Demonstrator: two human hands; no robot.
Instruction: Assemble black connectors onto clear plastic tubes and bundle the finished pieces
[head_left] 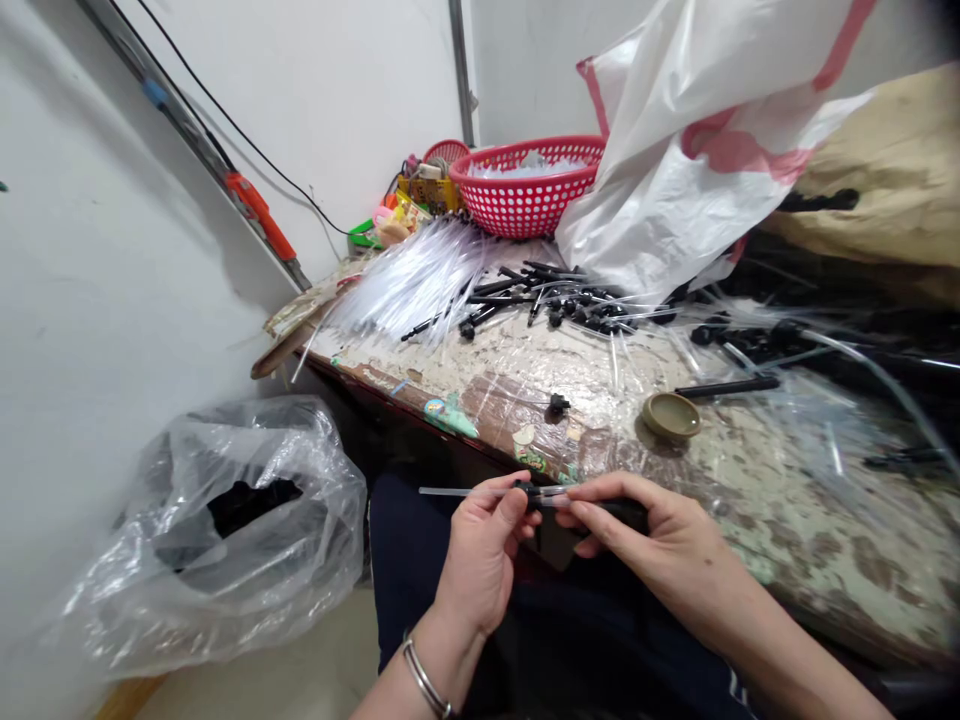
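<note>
In front of my lap, my left hand (487, 550) pinches a small black fitting (527, 489), which looks like a pump head. A thin translucent tube (450, 492) sticks out of it to the left. Thumb and forefinger of my right hand (652, 525) grip a clear plastic tube piece (556, 497) at the fitting's right side. Under the right fingers a black tube (626, 513) shows, partly hidden by them. On the table edge just beyond my hands lies a loose black cap-like part (557, 405). A small round olive dish (671, 416) sits to its right.
The worn table (502, 420) holds a bundle of clear tubes (412, 280) and a heap of black parts (577, 305). Behind stand a red basket (525, 200) and a white plastic sack (667, 150). A clear bag (300, 540) with black contents is at lower left.
</note>
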